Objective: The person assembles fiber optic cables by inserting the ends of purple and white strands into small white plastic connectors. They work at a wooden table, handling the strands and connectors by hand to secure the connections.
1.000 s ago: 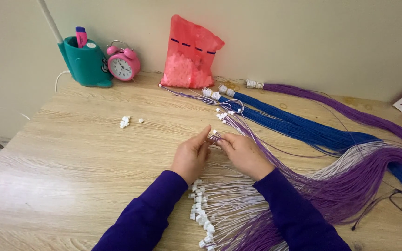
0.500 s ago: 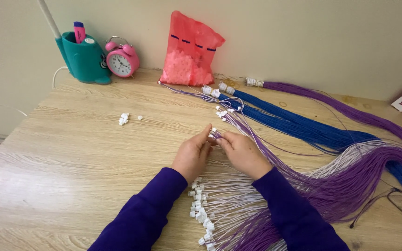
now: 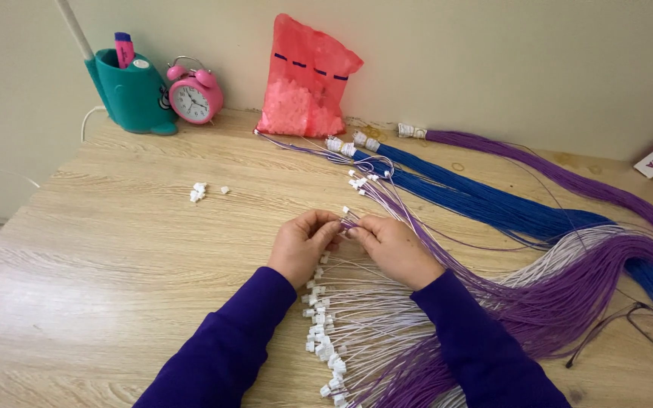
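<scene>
Fingertips of my left hand (image 3: 302,245) and right hand (image 3: 392,248) meet, both pinched shut on one purple wire (image 3: 372,198) and its white connector (image 3: 346,211). Finished wires (image 3: 357,317) fan beneath my wrists; loose connectors (image 3: 199,192) lie well left.

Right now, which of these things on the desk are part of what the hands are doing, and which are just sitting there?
In use:
left hand and right hand, fingers meeting on a thin wire
purple and white wires
white connectors
loose white pieces

Lying about:
pink alarm clock
teal pen holder
pink bag
blue wire bundles
glasses
</scene>
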